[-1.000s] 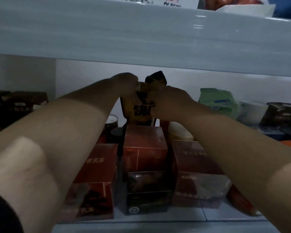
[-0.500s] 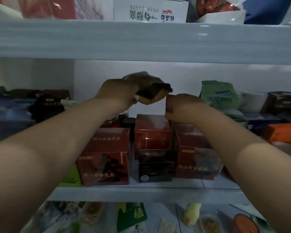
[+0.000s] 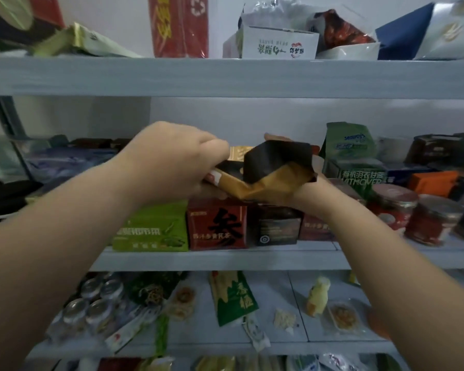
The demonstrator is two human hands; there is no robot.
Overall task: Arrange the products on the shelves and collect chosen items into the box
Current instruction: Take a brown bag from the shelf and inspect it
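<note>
The black-and-gold pouch [image 3: 273, 172] had come forward off the back of the middle shelf [image 3: 225, 259] and both hands now shared it: the left hand [image 3: 172, 159] was clenched round its left end, the right hand [image 3: 314, 191] cupped underneath its right end, above the red box [image 3: 217, 226].

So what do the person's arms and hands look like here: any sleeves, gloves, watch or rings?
Both forearms are bare from the bottom edge of the picture up to the wrist, with no sleeve showing. The left hand and the right hand wear no gloves. No watch, band or ring shows on either, though the right hand's fingers are mostly hidden.
</note>
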